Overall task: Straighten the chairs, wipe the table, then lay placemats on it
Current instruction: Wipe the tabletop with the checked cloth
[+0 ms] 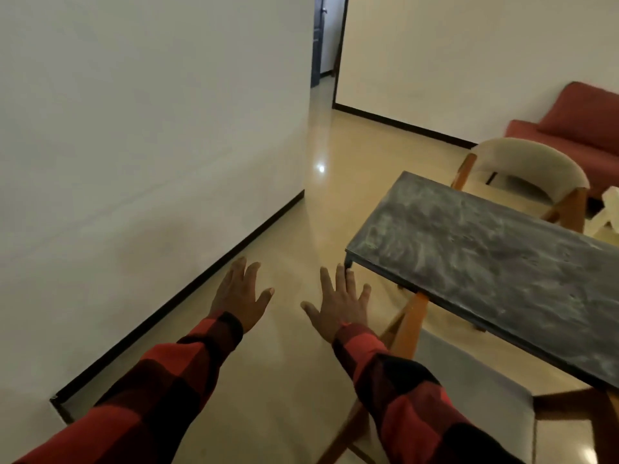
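White walls (140, 128) with black baseboards (187, 296) meet a glossy beige floor (294, 363); a red sofa (582, 125) stands far right.

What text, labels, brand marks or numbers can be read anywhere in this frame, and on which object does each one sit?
None: no readable text appears in the head view.
The dark grey mottled stone tabletop shows only streaks, no writing.
The beige cushioned chair with orange wooden legs and the red sofa show no label.
The red-and-black checked sleeves bear no logo.
The white walls carry no sign.
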A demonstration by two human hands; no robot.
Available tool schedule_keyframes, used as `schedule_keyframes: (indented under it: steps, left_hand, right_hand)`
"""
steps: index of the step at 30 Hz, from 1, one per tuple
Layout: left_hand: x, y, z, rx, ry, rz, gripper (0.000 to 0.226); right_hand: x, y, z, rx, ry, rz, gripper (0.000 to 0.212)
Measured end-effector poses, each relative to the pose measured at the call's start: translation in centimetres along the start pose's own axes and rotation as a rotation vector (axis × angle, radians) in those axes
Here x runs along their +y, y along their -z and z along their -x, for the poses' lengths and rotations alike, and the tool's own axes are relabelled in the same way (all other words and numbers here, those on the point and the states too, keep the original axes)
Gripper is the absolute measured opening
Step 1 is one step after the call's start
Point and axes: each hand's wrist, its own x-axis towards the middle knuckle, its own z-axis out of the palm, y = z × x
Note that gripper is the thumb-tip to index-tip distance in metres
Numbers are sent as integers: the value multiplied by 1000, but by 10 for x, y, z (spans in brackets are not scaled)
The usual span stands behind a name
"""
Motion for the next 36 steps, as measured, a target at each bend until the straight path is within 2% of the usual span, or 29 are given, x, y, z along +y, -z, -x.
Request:
schedule_keyframes:
  steps: [7, 15, 24, 36]
  left_hand:
    - [-28, 48, -114, 108, -25, 8, 66]
    - [-43, 66, -282, 165, -64, 67, 66]
    - [-36, 73, -468, 180, -179, 45, 72]
    - [-19, 23, -749, 125, -391, 47, 74]
  right_hand:
    - [-43, 29, -127, 122, 41, 3, 83]
    - [-53, 57, -293, 348, 28, -44, 82]
    - [-22, 94, -463, 344, -76, 34, 89]
    - [18, 128, -675, 365, -250, 101, 85]
